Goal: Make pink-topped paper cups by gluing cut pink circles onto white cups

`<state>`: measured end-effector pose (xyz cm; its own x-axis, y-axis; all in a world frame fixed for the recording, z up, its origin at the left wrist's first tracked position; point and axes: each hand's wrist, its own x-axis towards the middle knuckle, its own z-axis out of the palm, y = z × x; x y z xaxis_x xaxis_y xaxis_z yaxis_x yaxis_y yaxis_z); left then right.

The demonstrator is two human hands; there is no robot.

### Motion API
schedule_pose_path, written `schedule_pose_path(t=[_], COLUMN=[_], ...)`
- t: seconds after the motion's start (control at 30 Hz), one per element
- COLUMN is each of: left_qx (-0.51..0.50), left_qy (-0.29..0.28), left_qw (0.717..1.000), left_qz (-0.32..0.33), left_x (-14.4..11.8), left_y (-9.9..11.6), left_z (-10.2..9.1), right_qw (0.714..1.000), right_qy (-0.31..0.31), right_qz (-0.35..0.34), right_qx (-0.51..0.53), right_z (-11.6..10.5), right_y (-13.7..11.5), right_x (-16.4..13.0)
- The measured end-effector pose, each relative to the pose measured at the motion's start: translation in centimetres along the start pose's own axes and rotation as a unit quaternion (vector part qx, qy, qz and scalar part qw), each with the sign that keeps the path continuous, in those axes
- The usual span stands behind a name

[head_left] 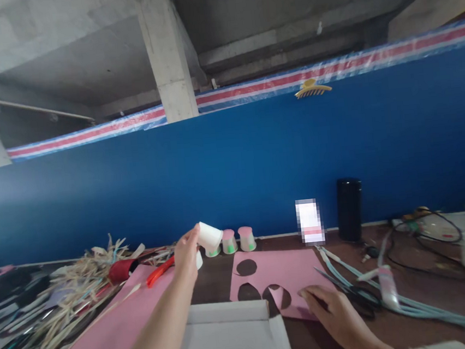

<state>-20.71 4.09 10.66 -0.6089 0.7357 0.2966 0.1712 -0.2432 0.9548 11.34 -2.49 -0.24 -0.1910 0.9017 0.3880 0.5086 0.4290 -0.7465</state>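
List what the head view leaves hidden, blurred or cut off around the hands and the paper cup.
- White paper cup: its mouth is covered by the left hand, so the contents are unseen.
- Pixelated card by the black cylinder: blurred, unreadable.
- Right hand on the pink sheet: wrist cut off by the bottom edge.
- White box: cut off by the bottom edge.

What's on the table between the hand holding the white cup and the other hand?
In the head view, between the left hand gripping the white cup and the right hand lies the pink sheet with oval cut-outs, on which the right hand rests.
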Motion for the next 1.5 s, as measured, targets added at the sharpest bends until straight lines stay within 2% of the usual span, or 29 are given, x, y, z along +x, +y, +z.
schedule_pose_path(t=[0.07, 0.17, 0.27, 0.3, 0.37, 0.47, 0.57, 0.7, 0.97, 1.23, 1.5], left_qx=[-0.097, -0.174, -0.218, -0.235, -0.263, -0.266, -0.223, -0.206, -0.221, -0.235, -0.225], left_qy=[-0.062, -0.143, -0.170, -0.177, -0.187, -0.203, -0.250, -0.258, -0.253, -0.241, -0.268], left_qw=[0.989, 0.955, 0.930, 0.923, 0.916, 0.920, 0.929, 0.935, 0.932, 0.931, 0.926], left_qz=[-0.093, -0.192, -0.244, -0.248, -0.238, -0.204, -0.154, -0.129, -0.135, -0.141, -0.142], left_x=[-3.8, -9.6, -13.8, -14.8, -15.9, -16.5, -16.6, -16.6, -16.5, -16.2, -16.2], left_y=[-1.1, -2.7, -3.3, -3.3, -3.3, -3.7, -4.7, -5.4, -5.3, -6.3, -6.2], left_z=[2.1, 5.2, 7.8, 8.4, 9.3, 9.6, 9.2, 8.9, 9.1, 9.4, 9.1], right_qw=[0.998, 0.985, 0.957, 0.944, 0.940, 0.939, 0.938, 0.935, 0.933, 0.941, 0.943], right_qy=[0.016, 0.036, 0.016, 0.004, 0.005, 0.008, 0.008, 0.000, -0.021, -0.027, -0.032], right_qz=[0.009, 0.027, 0.070, 0.082, 0.092, 0.099, 0.104, 0.113, 0.132, 0.138, 0.133], right_qx=[0.053, 0.165, 0.282, 0.318, 0.328, 0.328, 0.331, 0.337, 0.336, 0.309, 0.303], right_z=[-0.2, -0.6, -0.8, -0.9, -0.8, -0.7, -0.4, -0.3, -0.6, -1.0, -1.2], right_y=[-0.1, -0.1, 0.0, 0.1, 0.2, 0.3, 0.4, 0.5, 1.1, 0.1, 0.1], right_x=[0.0, 0.1, 0.1, 0.2, 0.3, 0.5, 0.7, 0.8, 0.8, 0.6, 0.6])
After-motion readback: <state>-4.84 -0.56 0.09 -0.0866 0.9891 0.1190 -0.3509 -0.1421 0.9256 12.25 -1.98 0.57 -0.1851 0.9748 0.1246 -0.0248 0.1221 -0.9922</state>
